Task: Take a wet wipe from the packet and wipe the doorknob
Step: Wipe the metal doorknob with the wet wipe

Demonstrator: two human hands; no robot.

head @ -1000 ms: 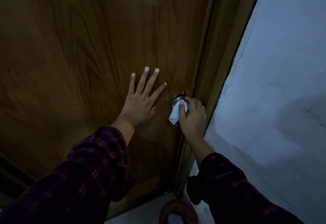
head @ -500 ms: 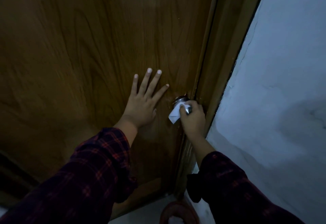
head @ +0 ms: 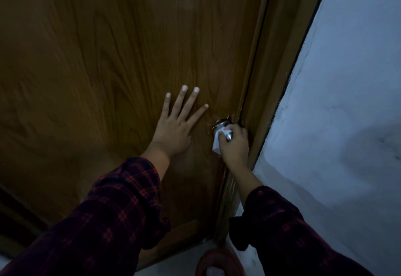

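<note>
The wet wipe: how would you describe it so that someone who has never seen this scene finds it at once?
Follow the wooden door to its right edge, where the metal doorknob sits. The right hand presses the wet wipe onto it: the only white, crumpled thing there.

Dim indoor light, bluish cast. Brown wood-grain door panel fills left and centre. Brown wooden door frame runs diagonally beside it on the right. Rough pale whitewashed wall right of frame, hairline crack along the frame edge. Pale floor strip at bottom. Reddish round object at bottom edge, unclear.
</note>
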